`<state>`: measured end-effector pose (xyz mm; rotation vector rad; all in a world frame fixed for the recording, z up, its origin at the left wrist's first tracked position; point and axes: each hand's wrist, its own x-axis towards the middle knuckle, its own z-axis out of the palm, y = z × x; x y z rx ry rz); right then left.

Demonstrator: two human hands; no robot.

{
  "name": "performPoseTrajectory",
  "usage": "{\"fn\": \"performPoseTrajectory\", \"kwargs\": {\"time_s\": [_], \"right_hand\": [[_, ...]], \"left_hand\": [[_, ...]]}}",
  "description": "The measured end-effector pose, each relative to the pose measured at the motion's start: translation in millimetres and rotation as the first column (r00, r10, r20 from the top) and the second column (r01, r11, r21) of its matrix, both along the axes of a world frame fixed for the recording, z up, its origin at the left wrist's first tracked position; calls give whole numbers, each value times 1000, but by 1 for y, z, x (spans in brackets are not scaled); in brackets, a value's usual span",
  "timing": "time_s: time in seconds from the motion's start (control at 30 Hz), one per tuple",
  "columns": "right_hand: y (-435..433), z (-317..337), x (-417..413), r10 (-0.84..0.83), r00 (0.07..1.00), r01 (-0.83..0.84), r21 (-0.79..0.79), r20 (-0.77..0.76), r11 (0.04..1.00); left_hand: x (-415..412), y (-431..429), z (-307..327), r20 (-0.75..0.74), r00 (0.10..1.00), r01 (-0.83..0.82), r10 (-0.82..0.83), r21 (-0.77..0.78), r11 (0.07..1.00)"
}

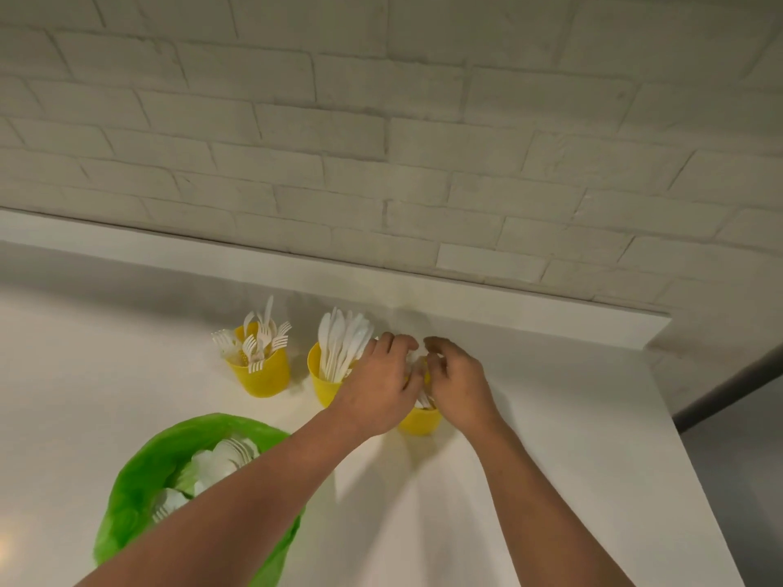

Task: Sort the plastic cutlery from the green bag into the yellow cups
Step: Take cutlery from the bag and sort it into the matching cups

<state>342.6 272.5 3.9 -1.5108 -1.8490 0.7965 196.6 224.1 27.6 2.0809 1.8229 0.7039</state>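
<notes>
Three yellow cups stand in a row near the wall. The left cup [262,377] holds white forks, the middle cup [321,381] holds white knives. Both hands cover most of the right cup [419,422]. My left hand [377,385] and my right hand [457,383] have curled fingers over its mouth, around white cutlery [419,368] that is mostly hidden between them. The green bag [140,480] lies open at the lower left with white cutlery inside, partly behind my left forearm.
The white counter [551,417] ends at a raised ledge under a white brick wall [381,141]. Its right edge drops off to a grey floor at the far right.
</notes>
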Motion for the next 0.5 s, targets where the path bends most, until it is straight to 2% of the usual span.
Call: {"fn": "performPoseTrajectory", "kwargs": {"time_s": [0.03,0.13,0.3,0.4,0.5], "right_hand": [[0,4,0,-33,996,29,-50,-83,998],[-6,12,8,-146,968,124,-116,-204,985],[-34,2,27,-204,908,116,-248,-365,962],[-47,-12,30,-190,906,69,-310,-379,948],[-56,-20,27,-215,880,93,-290,-424,952]], "left_hand": [[1,0,1,-11,1000,18,-18,-9,1000],[-4,-2,8,28,999,40,-40,-12,999],[-23,-30,18,146,987,-85,60,170,982],[-26,-56,3,218,972,-115,93,89,989],[-23,-67,-13,220,973,-66,68,-14,998]]}}
